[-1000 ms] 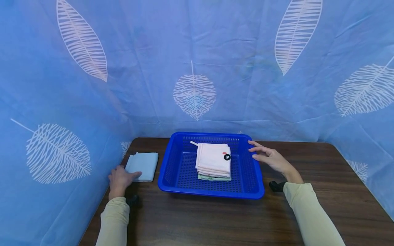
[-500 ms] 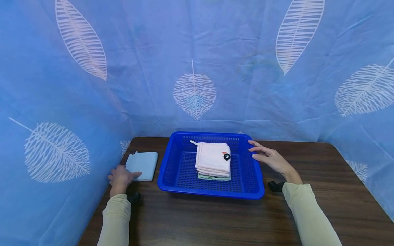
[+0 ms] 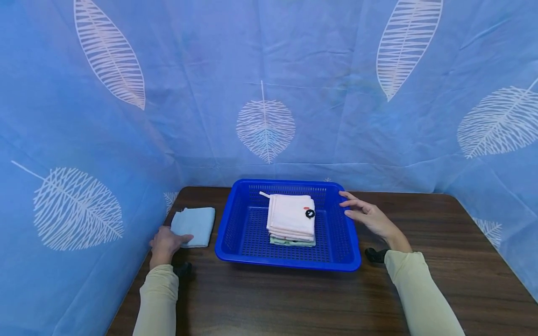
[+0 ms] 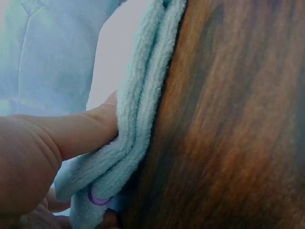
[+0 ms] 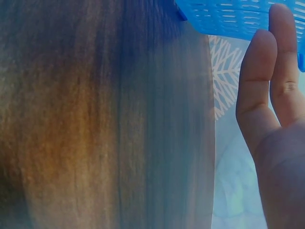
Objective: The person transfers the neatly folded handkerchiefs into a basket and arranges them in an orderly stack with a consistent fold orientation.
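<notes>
A folded light blue towel (image 3: 195,226) lies on the table at the left of the head view. My left hand (image 3: 165,243) pinches its near left corner. In the left wrist view the thumb (image 4: 90,126) lies over the towel's plush folded layers (image 4: 136,95), with fingertips partly showing underneath. A blue plastic basket (image 3: 229,259) stands in the middle, holding a stack of folded white and green towels (image 3: 291,214). Beside the basket's right rim my right hand (image 3: 374,219) is raised with loosely extended fingers and nothing in its grasp; contact with the rim cannot be made out.
The dark wooden table (image 3: 286,298) ends at the back and left against a blue curtain (image 3: 201,93) with white leaf patterns. A dark object (image 3: 375,255) sits at the right wrist, and another (image 3: 182,270) at the left wrist.
</notes>
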### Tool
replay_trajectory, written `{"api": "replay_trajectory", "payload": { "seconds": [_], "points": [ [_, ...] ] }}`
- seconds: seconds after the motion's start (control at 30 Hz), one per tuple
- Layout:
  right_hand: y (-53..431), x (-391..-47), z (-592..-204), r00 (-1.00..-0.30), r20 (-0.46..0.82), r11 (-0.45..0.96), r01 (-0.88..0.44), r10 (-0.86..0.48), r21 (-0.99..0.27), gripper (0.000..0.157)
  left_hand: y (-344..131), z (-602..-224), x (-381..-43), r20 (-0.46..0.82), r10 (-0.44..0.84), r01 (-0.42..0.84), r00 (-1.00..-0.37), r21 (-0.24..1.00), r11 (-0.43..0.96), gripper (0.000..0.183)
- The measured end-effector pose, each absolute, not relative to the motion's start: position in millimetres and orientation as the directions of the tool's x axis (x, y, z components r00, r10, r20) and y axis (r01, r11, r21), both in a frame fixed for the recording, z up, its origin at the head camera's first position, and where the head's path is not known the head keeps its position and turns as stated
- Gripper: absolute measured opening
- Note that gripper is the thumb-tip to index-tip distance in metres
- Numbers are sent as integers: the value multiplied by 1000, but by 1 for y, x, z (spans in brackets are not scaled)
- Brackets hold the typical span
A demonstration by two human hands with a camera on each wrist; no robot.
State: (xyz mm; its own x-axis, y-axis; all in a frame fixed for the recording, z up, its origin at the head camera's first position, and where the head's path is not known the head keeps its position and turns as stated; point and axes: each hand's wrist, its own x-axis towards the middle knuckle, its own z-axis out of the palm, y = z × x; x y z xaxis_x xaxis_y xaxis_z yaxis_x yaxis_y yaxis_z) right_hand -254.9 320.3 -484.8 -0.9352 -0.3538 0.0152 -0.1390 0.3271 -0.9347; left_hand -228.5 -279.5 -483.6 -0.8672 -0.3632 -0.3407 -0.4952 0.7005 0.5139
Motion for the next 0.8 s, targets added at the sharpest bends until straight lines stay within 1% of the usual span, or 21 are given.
{"api": "replay_trajectory", "payload": {
  "seconds": [0.17,0.3,0.53,0.67,0.8],
  "points": [
    [320,-255,-485,-936,15,329,-139,-353,-934,42,-283,-486,-228,-327,-342,-472,-881,560,681,95],
    [320,-255,-484,-934,16,328,-141,-357,-934,42,-286,-487,-227,-325,-339,-469,-883,584,662,97],
    [319,-255,-484,-937,11,323,-131,-348,-937,43,-284,-485,-225,-297,-355,-462,-887,584,667,101],
    [319,-254,-484,-938,12,319,-129,-346,-939,43,-282,-486,-225,-263,-353,-440,-898,571,693,98],
    [320,-254,-485,-937,18,321,-137,-348,-937,42,-282,-487,-226,-261,-344,-431,-902,566,703,94]
  ]
}}
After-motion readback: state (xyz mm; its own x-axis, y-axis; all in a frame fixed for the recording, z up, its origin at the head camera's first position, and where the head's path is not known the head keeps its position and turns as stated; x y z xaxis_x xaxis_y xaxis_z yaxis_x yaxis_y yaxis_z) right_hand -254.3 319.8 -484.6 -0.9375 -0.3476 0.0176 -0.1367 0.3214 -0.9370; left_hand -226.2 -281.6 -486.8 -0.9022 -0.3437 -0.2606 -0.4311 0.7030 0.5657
